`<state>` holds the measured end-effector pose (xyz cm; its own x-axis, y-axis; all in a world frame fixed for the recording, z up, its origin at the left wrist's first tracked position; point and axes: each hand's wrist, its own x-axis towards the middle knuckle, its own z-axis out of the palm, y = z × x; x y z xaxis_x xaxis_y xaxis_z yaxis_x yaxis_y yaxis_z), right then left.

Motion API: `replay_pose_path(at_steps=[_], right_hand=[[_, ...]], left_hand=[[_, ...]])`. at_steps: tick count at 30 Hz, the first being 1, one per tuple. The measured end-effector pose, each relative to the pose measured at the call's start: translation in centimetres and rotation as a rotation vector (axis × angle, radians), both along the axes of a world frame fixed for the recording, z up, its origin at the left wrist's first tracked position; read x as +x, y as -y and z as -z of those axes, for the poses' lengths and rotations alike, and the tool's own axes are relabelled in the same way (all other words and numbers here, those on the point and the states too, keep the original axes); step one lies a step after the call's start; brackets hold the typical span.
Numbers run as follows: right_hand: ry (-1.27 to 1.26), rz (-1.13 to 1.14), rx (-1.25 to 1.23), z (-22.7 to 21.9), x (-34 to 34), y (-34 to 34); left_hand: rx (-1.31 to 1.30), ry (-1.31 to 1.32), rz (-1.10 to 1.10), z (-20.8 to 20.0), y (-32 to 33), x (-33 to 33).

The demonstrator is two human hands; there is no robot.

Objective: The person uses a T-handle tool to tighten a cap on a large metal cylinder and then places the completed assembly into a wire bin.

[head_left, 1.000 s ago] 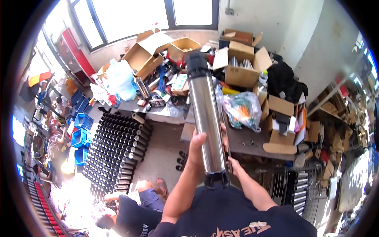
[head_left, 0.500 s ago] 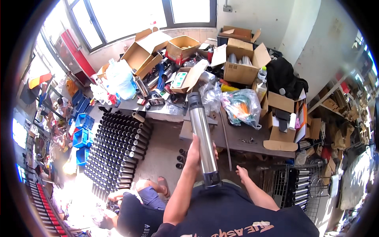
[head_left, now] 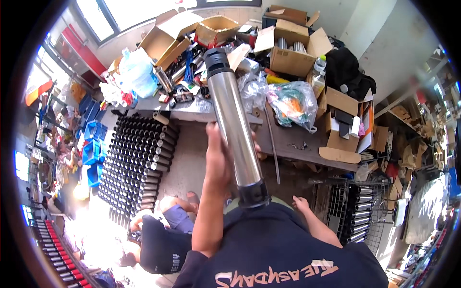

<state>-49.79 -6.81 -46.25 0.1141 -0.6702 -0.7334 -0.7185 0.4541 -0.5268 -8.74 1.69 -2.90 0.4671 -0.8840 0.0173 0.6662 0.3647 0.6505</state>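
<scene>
My left hand (head_left: 220, 156) is wrapped round a shiny steel cylinder (head_left: 235, 127) with black caps at both ends. Its fingertips show on the cylinder's right side. Tilted, the cylinder's upper cap (head_left: 216, 61) leans away toward the workbench, while its lower cap (head_left: 254, 194) is close to my shirt front. Low at my right side is my right hand (head_left: 301, 204), holding nothing that I can see, its fingers loosely apart. It is nearest to a wire cart (head_left: 338, 206) loaded with similar steel cylinders.
A cluttered workbench (head_left: 312, 151) bears cardboard boxes (head_left: 289, 60), plastic bags (head_left: 294, 103) and a thin rod (head_left: 272, 144). Black-capped cylinders (head_left: 134, 163) stand in dense rows on the floor at left, beside blue bins (head_left: 91, 152). Another person (head_left: 163, 245) sits low at my left.
The steel cylinder has come up and closer in my left hand, its upper end moving left. My right hand stays low at my side. The view has shifted slightly.
</scene>
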Motion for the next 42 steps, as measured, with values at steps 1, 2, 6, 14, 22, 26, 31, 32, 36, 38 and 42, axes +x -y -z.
replay_pose_path(at_steps=[1,2,6,14,22,26,31,32,36,38,42], right_hand=[[-0.008,-0.018,-0.003,-0.6,0.0,-0.1],[0.013,-0.040,-0.039,-0.9,0.7,0.1],[0.095,-0.110,-0.042,-1.6,2.7,1.1],[-0.062,-0.239,-0.096,-1.6,3.7,1.3],[-0.113,-0.341,-0.126,0.9,3.6,0.0],[-0.158,-0.359,-0.109,0.6,3.8,0.1],[-0.073,-0.318,-0.107,2.9,3.6,1.3],[-0.077,-0.343,-0.125,2.8,3.9,1.3],[-0.068,-0.290,-0.089,1.6,4.7,1.3],[-0.094,-0.315,-0.085,0.5,5.2,0.8],[-0.127,-0.345,-0.101,0.0,5.2,1.2]], left_hand=[[-0.003,0.125,-0.172,-0.9,-0.5,-0.6],[-0.032,-0.052,-0.295,-1.3,0.0,-0.8],[-0.148,-0.276,0.201,5.1,0.1,2.0],[-0.209,-0.415,0.131,5.8,0.3,1.2],[0.112,-0.324,0.034,2.9,-1.4,2.1],[0.347,-0.201,-0.041,2.0,-2.1,2.8],[0.036,-0.341,0.095,2.6,-1.4,3.3],[0.017,-0.374,0.106,2.7,-1.4,3.4],[0.058,-0.452,0.129,2.9,-0.9,3.7],[0.175,-0.380,0.092,2.9,-0.8,4.0],[0.296,-0.369,0.053,3.2,0.0,3.9]])
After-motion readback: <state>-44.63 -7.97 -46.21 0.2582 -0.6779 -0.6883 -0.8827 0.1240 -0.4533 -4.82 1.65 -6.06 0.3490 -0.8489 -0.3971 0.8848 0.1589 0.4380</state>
